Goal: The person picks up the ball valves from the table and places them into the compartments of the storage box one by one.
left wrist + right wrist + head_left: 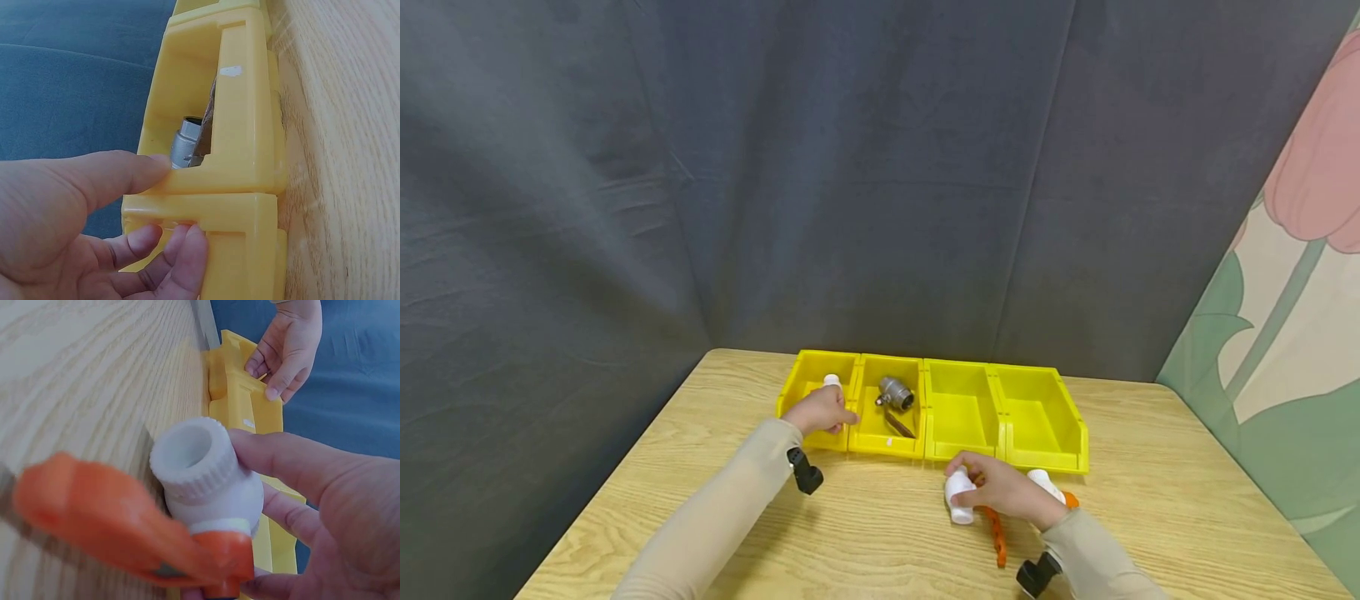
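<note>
Holding the white valve (pixel 959 505) in your right hand (pixel 1003 487), you have it just in front of the row of yellow bins (pixel 1047 459); your right fingers and thumb curl round its white body, and its orange handle (pixel 106 515) juts out from it; your left hand (pixel 820 410) is at the front of the row's left end, thumb and bent fingers on opposite sides of the walls where the two leftmost bins meet, so it seems to pinch them; inside the row's leftmost bin, past that hand, a white piece (pixel 832 380) shows only in part; a metal valve (pixel 895 392) lies in the second; in front of the row's right end, a white fitting (pixel 1045 483) is partly hidden by your right wrist; the step in hand looks like grasping the valve while steadying the row; the next move probably calls for a firm hold, with the handle clear of the row's front edge.
</note>
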